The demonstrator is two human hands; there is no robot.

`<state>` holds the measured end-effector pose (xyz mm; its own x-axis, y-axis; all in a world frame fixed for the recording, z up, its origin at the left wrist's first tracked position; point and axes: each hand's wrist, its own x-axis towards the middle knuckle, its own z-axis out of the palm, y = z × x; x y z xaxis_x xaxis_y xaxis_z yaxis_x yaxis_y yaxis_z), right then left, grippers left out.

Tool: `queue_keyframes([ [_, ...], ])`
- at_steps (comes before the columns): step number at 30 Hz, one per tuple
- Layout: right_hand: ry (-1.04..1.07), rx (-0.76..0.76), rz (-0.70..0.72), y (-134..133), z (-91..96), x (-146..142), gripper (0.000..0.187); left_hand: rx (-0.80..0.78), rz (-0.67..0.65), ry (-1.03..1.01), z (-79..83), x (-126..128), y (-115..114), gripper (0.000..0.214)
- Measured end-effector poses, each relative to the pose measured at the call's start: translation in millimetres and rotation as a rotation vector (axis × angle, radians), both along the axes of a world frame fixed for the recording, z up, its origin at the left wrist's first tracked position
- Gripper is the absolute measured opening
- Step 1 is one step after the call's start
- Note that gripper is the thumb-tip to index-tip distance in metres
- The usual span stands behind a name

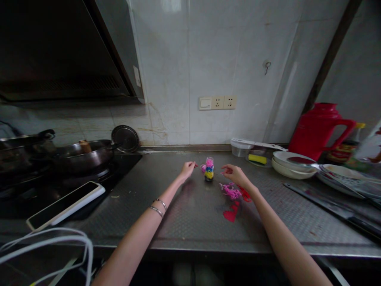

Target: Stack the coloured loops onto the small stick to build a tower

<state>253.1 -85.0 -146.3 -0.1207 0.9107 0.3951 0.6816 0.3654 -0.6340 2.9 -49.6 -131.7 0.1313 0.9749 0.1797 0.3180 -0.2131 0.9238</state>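
A small clear jar (209, 171) stands upright on the metal counter, filled with layers of pink, blue and yellow bands or yarn. To its left, my left hand (188, 169) hovers with its fingers pressed together; what they hold, if anything, is too small to make out. A pink bundle (203, 168) sits between that hand and the jar. My right hand (234, 174) is on the jar's other side, thumb and fingers pinched, their contents unclear. Below it lie a pink tangle of bands or yarn (230, 191), a red tangle (244, 194) and flat red pieces (231, 212).
Pans (85, 157) rest on the stove at left, near a white phone-like device (67, 204) and white cables (71, 238). At right are stacked dishes (293, 172), a yellow sponge (257, 159), a long knife (321, 202) and a red thermos jug (315, 129).
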Motion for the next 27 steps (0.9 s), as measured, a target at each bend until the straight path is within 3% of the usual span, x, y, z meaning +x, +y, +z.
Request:
queue_keyframes([
  [5,0.058,-0.015,0.02,2,-1.7,-1,0.03,-0.119,-0.01,-0.072,-23.6,-9,-3,0.037],
  [10,0.174,-0.019,0.05,5,-2.9,-1,0.033,-0.143,0.0,-0.175,-29.8,-13,-2,0.035],
  [14,0.332,-0.028,0.09,3,5.5,0,0.037,-0.12,-0.004,-0.146,-33.1,-12,-2,0.035],
  [20,0.406,0.051,0.083,-4,49.3,-11,0.04,-0.095,0.001,-0.083,-37.3,-11,-1,0.035],
  [27,0.058,0.176,0.194,1,107.9,-39,0.025,-0.084,0.013,-0.056,-40.5,-12,0,0.034],
])
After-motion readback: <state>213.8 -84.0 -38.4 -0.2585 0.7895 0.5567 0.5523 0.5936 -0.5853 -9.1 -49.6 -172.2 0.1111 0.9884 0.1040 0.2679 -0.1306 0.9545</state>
